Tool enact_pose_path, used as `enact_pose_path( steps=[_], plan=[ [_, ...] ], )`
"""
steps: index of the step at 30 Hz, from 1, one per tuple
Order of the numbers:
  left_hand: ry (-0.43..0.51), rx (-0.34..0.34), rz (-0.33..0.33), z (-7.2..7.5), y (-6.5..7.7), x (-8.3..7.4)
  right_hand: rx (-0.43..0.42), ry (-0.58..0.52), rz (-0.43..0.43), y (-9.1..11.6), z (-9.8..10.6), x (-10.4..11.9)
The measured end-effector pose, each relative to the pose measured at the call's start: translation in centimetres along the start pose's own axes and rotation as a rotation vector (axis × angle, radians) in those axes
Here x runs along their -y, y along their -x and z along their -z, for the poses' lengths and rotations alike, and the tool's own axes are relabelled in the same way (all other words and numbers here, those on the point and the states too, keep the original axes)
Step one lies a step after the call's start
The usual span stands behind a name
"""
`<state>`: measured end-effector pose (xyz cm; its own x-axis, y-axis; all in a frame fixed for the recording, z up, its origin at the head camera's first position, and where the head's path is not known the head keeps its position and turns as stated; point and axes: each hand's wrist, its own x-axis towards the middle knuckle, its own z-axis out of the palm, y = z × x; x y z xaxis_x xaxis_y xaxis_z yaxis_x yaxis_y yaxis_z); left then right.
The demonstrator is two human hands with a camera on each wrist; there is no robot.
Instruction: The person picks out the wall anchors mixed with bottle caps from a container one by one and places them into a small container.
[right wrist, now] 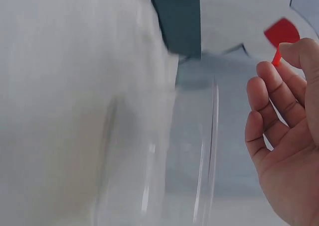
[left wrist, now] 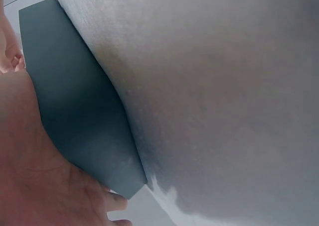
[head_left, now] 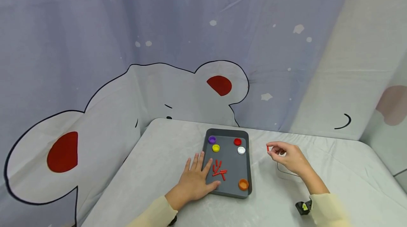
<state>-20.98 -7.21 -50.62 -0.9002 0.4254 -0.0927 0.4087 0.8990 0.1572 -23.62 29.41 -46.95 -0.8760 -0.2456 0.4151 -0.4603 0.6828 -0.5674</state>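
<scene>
My left hand (head_left: 194,181) lies with spread fingers across the left rim of a grey tray (head_left: 235,167); in the left wrist view it is beside the tray's outer wall (left wrist: 79,96). To the right of the tray, above the white cloth, my right hand (head_left: 290,156) pinches a small red stick (right wrist: 276,56) between thumb and fingertip. Several similar red sticks (head_left: 216,174) lie loosely in the tray. Purple (head_left: 212,140), yellow (head_left: 216,148), red (head_left: 237,142) and white (head_left: 241,150) small round cups sit toward its far end, an orange cup (head_left: 243,184) at its near right corner.
A clear container (right wrist: 159,151) stands on the cloth right of the tray, partly behind my right hand in the head view. White cloth (head_left: 168,149) covers the table. A printed curtain (head_left: 178,92) hangs along the back.
</scene>
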Motion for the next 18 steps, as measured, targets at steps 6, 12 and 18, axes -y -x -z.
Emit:
enact_pose_path(
  steps=[6, 12, 18],
  plan=[
    [0.007, -0.011, -0.003, -0.2, -0.1, 0.2, 0.036, 0.044, -0.128, 1.1, 2.3, -2.1],
    [-0.004, -0.003, 0.0, -0.5, -0.1, 0.3, 0.075, 0.046, -0.176, 1.7, 3.0, -3.7],
    [0.008, 0.002, 0.002, -0.2, 0.0, 0.1, 0.087, 0.057, -0.202, 2.0, 3.3, -4.2]
  ],
)
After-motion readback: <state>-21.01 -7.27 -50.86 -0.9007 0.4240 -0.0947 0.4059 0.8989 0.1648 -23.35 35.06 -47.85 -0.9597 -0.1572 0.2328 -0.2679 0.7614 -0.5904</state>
